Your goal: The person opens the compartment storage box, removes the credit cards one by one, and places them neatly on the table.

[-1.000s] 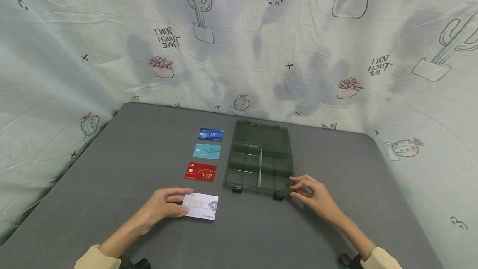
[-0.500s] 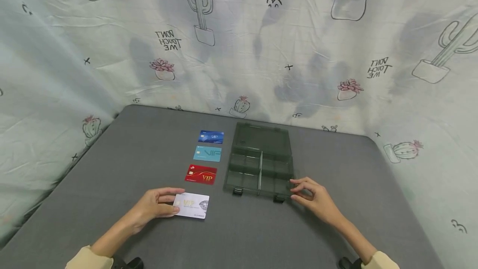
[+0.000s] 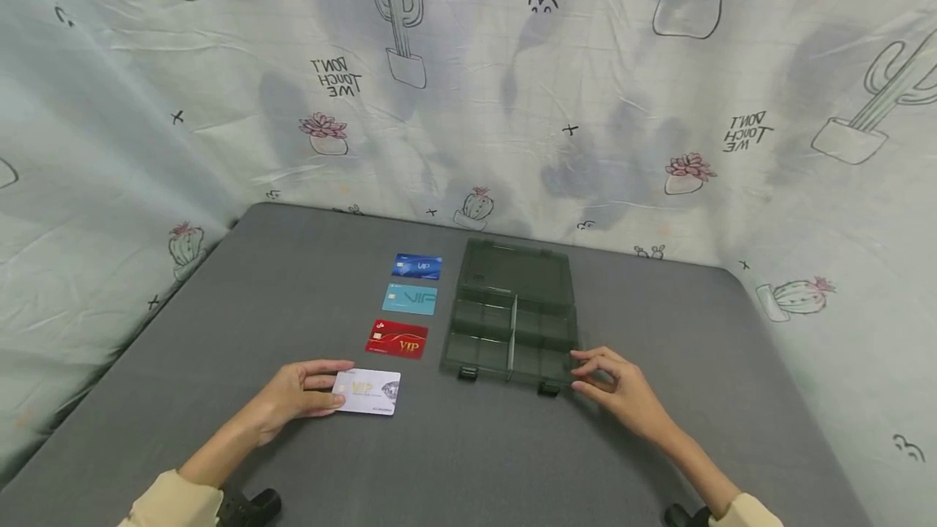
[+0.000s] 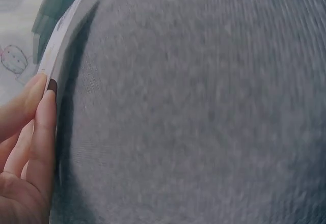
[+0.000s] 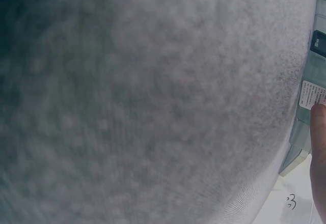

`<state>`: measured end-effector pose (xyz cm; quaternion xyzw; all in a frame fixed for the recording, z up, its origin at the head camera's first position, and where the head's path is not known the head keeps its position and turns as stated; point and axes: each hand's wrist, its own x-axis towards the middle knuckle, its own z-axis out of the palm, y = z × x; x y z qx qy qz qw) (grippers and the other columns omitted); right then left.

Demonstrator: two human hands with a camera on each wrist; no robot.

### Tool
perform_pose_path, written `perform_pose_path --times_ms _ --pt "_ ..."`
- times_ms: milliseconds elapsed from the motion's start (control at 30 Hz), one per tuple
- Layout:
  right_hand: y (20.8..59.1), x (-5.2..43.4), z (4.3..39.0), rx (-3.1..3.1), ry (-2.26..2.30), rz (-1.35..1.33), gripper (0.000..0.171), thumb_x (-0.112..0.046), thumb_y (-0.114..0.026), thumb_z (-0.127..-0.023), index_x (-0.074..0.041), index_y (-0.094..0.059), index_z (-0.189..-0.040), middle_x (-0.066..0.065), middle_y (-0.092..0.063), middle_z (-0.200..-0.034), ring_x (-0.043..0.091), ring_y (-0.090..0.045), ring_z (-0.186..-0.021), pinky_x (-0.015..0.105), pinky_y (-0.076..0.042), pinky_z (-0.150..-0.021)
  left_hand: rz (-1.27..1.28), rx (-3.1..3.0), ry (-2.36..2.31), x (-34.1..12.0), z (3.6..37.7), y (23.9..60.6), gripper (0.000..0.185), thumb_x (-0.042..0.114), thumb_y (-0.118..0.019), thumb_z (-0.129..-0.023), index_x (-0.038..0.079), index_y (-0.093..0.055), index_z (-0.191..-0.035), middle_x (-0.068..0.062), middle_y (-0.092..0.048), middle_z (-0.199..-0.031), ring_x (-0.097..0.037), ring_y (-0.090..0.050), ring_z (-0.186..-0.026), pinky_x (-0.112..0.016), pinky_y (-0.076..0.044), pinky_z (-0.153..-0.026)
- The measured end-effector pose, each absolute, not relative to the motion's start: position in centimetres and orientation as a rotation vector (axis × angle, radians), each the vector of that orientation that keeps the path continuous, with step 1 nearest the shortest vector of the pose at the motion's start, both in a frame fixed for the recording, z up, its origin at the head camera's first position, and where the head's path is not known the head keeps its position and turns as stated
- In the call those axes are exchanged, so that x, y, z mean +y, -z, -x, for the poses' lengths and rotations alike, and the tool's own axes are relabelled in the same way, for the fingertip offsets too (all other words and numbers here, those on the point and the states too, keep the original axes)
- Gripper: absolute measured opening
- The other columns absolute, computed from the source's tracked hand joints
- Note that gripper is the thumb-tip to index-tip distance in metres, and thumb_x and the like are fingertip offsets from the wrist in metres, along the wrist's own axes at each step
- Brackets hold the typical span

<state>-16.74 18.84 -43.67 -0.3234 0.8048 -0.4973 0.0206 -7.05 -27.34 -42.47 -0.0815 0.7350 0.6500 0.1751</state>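
My left hand (image 3: 293, 401) pinches a white VIP card (image 3: 371, 394) by its left end, face up. Edge-on in the left wrist view, the card (image 4: 61, 35) sits between thumb and fingers, a dark shadow alongside. A translucent dark green storage box (image 3: 542, 356) lies with its lid folded back and a divider down its middle. Bent fingertips of my right hand (image 3: 622, 389) rest at the box's right edge, near the front corner. In the right wrist view the thumb (image 5: 319, 127) overlaps a white label (image 5: 309, 94) on the box's side.
Left of the box a blue card (image 3: 417, 267), a light blue card (image 3: 410, 299) and a red card (image 3: 398, 339) lie in a column. They are on a grey cloth-covered table (image 3: 468, 470). A cactus-print curtain (image 3: 468, 104) hangs behind and at both sides.
My left hand has drawn the white card leftward, away from the box, and then slightly up in the view. The right hand keeps its place at the box edge. The head view shifted slightly.
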Motion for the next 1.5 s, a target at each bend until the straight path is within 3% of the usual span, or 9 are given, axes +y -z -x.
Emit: perform_pose_path --times_ms 200,433,700,933,1200,1500 --pt "43.6 18.8 16.8 2.493 1.539 0.988 0.011 -0.007 -0.068 -0.077 -0.004 -0.063 -0.086 0.017 -0.056 -0.111 0.019 -0.061 -0.092 0.026 -0.051 -0.073 0.233 2.1 -1.819 -27.8 7.3 42.5 0.062 0.007 -0.071 -0.075 -0.007 -0.044 -0.128 -0.018 -0.06 -0.111 -0.017 -0.062 -0.084 -0.031 -0.053 -0.065" --pt "43.6 18.8 16.8 2.499 1.547 0.986 0.011 -0.007 -0.068 -0.077 -0.005 -0.063 -0.087 0.017 -0.055 -0.112 0.019 -0.06 -0.093 0.026 -0.051 -0.073 0.275 2.125 -1.788 -27.9 7.7 42.5 0.061 0.008 -0.072 -0.073 -0.005 -0.046 -0.127 -0.019 -0.06 -0.111 -0.017 -0.062 -0.083 -0.03 -0.053 -0.065" --pt "43.6 18.8 16.7 2.466 1.57 0.98 0.011 -0.007 -0.068 -0.078 -0.004 -0.063 -0.087 0.018 -0.055 -0.112 0.029 -0.058 -0.097 0.026 -0.05 -0.075 0.25 2.142 -1.777 -27.5 8.1 42.5 0.061 0.008 -0.073 -0.073 -0.006 -0.047 -0.126 -0.019 -0.061 -0.109 -0.017 -0.062 -0.081 -0.031 -0.053 -0.064" --pt "43.5 19.0 16.4 2.481 1.568 0.981 0.011 -0.005 -0.068 -0.077 -0.005 -0.063 -0.086 0.017 -0.055 -0.111 0.026 -0.059 -0.094 0.026 -0.051 -0.073 0.162 2.158 -1.781 -27.0 8.5 42.7 0.059 0.006 -0.073 -0.072 -0.008 -0.048 -0.123 -0.021 -0.06 -0.108 -0.021 -0.062 -0.08 -0.032 -0.053 -0.065" --pt "43.8 18.9 16.8 2.465 1.566 0.992 0.012 -0.001 -0.068 -0.076 -0.003 -0.063 -0.086 0.019 -0.055 -0.111 0.035 -0.056 -0.097 0.027 -0.051 -0.074 0.132 2.17 -1.767 -26.7 8.6 42.5 0.058 0.005 -0.073 -0.072 -0.01 -0.048 -0.122 -0.022 -0.061 -0.106 -0.022 -0.062 -0.08 -0.032 -0.053 -0.066" --pt "43.7 19.0 16.9 2.465 1.58 0.981 0.013 -0.002 -0.068 -0.076 -0.004 -0.063 -0.087 0.019 -0.055 -0.111 0.034 -0.057 -0.096 0.027 -0.05 -0.075 0.056 2.238 -1.695 -26.0 9.2 41.9 0.054 0.007 -0.074 -0.072 -0.009 -0.052 -0.119 -0.02 -0.061 -0.102 -0.021 -0.06 -0.079 -0.031 -0.053 -0.065"
